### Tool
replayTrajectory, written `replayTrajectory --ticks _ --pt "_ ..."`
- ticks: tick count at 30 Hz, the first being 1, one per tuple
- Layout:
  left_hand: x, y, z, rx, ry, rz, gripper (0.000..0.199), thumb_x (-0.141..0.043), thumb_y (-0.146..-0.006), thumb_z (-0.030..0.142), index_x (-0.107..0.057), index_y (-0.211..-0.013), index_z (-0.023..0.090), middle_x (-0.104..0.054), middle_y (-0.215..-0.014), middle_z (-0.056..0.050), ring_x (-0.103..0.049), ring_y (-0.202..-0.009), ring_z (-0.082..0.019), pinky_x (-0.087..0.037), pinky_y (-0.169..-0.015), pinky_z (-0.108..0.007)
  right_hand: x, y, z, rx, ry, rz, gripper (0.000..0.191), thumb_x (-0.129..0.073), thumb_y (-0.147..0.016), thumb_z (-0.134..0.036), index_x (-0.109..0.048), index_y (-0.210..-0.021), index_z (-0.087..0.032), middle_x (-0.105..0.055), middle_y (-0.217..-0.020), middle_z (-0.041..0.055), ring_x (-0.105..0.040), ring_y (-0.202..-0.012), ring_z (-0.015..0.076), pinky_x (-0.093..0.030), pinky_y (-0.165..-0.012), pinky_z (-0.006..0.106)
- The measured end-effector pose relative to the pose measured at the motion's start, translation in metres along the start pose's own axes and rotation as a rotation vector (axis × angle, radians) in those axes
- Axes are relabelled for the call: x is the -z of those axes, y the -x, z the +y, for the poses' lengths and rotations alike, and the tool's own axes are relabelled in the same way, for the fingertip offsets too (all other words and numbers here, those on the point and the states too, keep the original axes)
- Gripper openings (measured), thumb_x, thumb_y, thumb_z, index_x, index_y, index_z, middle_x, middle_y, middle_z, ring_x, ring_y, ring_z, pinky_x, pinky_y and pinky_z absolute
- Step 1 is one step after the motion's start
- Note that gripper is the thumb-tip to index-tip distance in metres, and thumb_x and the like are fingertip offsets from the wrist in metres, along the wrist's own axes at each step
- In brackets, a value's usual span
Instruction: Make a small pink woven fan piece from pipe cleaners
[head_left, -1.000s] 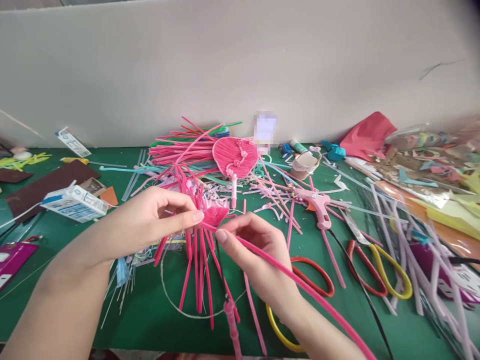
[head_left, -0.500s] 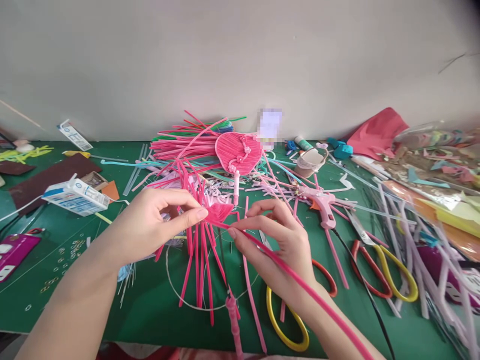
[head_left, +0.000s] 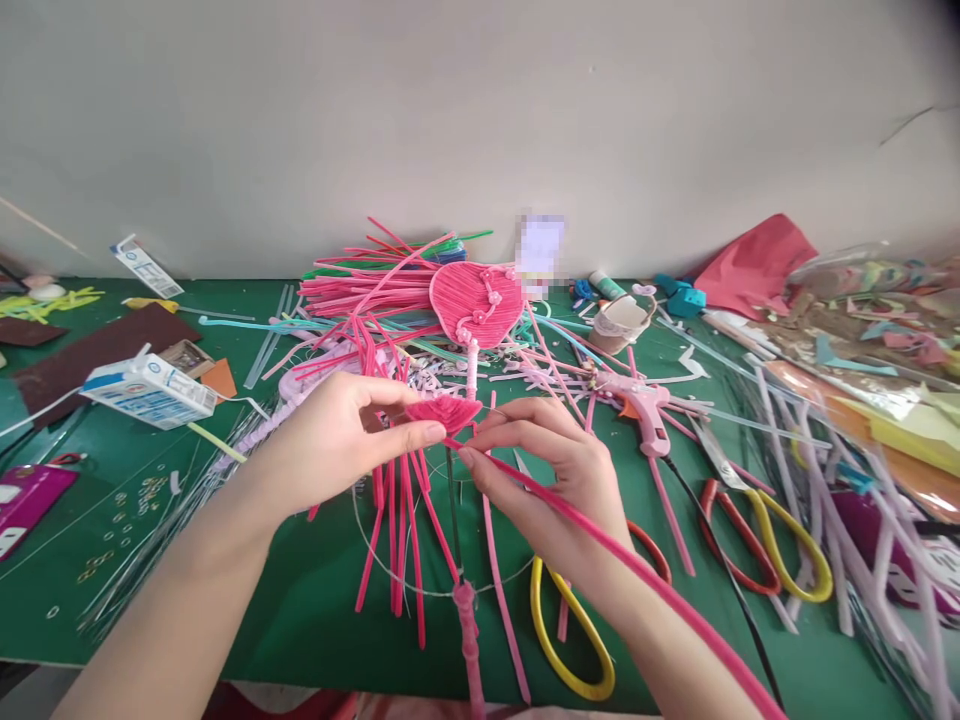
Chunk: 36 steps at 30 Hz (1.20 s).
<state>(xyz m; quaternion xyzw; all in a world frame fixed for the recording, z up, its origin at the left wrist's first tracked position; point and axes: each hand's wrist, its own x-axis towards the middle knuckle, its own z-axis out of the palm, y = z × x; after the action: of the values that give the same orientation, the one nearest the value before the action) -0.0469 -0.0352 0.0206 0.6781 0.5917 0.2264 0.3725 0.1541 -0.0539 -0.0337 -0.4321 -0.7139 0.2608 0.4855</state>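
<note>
Between the thumb and fingers of my left hand [head_left: 360,430] is a small red-pink folded piece [head_left: 446,408] built from pipe cleaner rows. My right hand [head_left: 547,465] pinches a long red-pink pipe cleaner [head_left: 592,535] close to that piece; its length trails over my right wrist toward the lower right. Below my hands stands a wire hoop [head_left: 390,582] on a pink wrapped handle [head_left: 468,640]. Behind them lies a finished-looking round pink fan [head_left: 474,305] with small flowers and a pale pink handle. Several pink pipe cleaners [head_left: 397,540] hang or lie beneath my left hand.
Two pairs of scissors, one with a yellow loop [head_left: 574,640] and another with red and yellow handles [head_left: 772,540], lie to the right. A pink glue gun [head_left: 641,405] with a black cord rests near a small white bucket [head_left: 621,322]. At left is a blue-white box [head_left: 148,390].
My left hand has moved slightly right with the folded piece, which has turned flatter and nearer my right fingers. The right hand has barely shifted.
</note>
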Motion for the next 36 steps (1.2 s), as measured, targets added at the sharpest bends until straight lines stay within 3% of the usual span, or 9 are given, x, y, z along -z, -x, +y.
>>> replayTrajectory --ticks 6,12,18,26,31,36 --pt "-0.008 -0.001 -0.002 0.022 0.18 -0.012 0.024 -0.079 -0.075 0.04 -0.07 -0.066 0.02 -0.054 -0.057 0.006 -0.049 -0.056 -0.011 -0.039 -0.051 -0.02 0.008 -0.005 0.002 -0.061 -0.019 -0.026 0.005 -0.074 -0.083 -0.023 -0.074 -0.078 -0.025 -0.073 -0.089 0.0028 -0.066 -0.09 0.0204 -0.051 -0.083 0.037" --pt "-0.004 -0.003 0.003 -0.008 0.152 -0.041 0.024 -0.078 -0.077 0.043 -0.072 -0.07 0.021 -0.056 -0.058 0.006 -0.05 -0.055 -0.011 -0.039 -0.051 -0.021 0.008 -0.006 0.002 -0.07 -0.015 -0.054 0.007 -0.074 -0.081 -0.02 -0.074 -0.077 -0.026 -0.073 -0.09 0.0028 -0.066 -0.091 0.0214 -0.051 -0.082 0.038" --pt "-0.012 -0.007 0.006 0.014 0.195 -0.037 0.022 -0.079 -0.077 0.041 -0.074 -0.074 0.021 -0.063 -0.063 0.005 -0.056 -0.061 -0.013 -0.043 -0.057 -0.023 0.01 -0.006 0.003 -0.031 -0.012 -0.07 0.007 -0.074 -0.082 -0.023 -0.074 -0.077 -0.026 -0.073 -0.085 0.0029 -0.065 -0.091 0.0219 -0.051 -0.082 0.038" --pt "-0.017 -0.004 0.005 0.027 0.193 -0.004 0.025 -0.078 -0.077 0.041 -0.071 -0.07 0.019 -0.067 -0.065 0.003 -0.058 -0.06 -0.014 -0.046 -0.057 -0.025 0.037 -0.017 0.003 -0.119 0.013 -0.226 0.004 -0.077 -0.08 -0.031 -0.079 -0.078 -0.028 -0.073 -0.099 0.0039 -0.067 -0.094 0.0223 -0.052 -0.086 0.039" --pt "-0.018 -0.004 0.004 0.018 0.181 -0.005 0.027 -0.079 -0.077 0.045 -0.072 -0.074 0.019 -0.067 -0.065 0.003 -0.059 -0.061 -0.015 -0.047 -0.057 -0.025 0.054 -0.036 0.01 -0.181 -0.083 -0.309 0.014 -0.079 -0.077 -0.04 -0.078 -0.076 -0.026 -0.074 -0.092 0.0034 -0.068 -0.09 0.0225 -0.054 -0.078 0.037" --pt "-0.02 -0.002 0.007 -0.021 0.164 -0.012 0.027 -0.078 -0.078 0.046 -0.073 -0.075 0.019 -0.067 -0.065 0.002 -0.059 -0.061 -0.015 -0.047 -0.056 -0.024 0.056 -0.052 0.014 -0.213 -0.163 -0.377 0.019 -0.079 -0.077 -0.043 -0.077 -0.078 -0.024 -0.074 -0.085 0.0031 -0.066 -0.085 0.0218 -0.052 -0.077 0.036"
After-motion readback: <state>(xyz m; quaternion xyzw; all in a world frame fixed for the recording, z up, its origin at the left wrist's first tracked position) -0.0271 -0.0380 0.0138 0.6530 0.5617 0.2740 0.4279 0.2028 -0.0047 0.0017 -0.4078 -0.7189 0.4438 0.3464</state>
